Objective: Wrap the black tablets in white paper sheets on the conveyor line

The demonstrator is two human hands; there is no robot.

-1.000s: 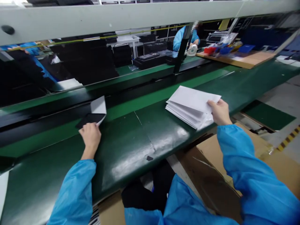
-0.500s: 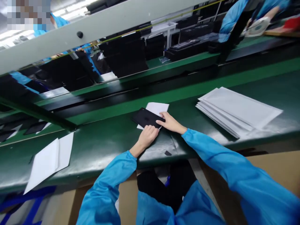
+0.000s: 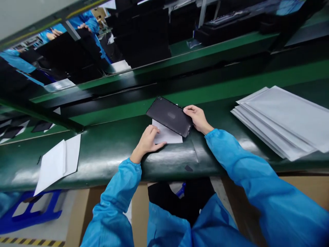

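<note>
My right hand grips the right end of a black tablet back cover, thumb and fingers pinched at its upper right edge. The cover is tilted, with a small hole near its top left corner and a lighter smudge in the middle. Under it lies a white sheet, partly hidden. My left hand rests at the left edge of that sheet, with its thumb stretched out to the right and the fingers apart from it. It does not touch the cover.
To the right lies a fanned stack of white envelope-like sheets. Two white sheets hang over the green bench edge at left. A small dark scrap lies near the front. Beyond a low barrier, a co-worker's hands show.
My right hand has lifted and tilted the black cover, baring more of the white sheet. My left hand has let go of the cover and moved left, opening. The view has shifted.
</note>
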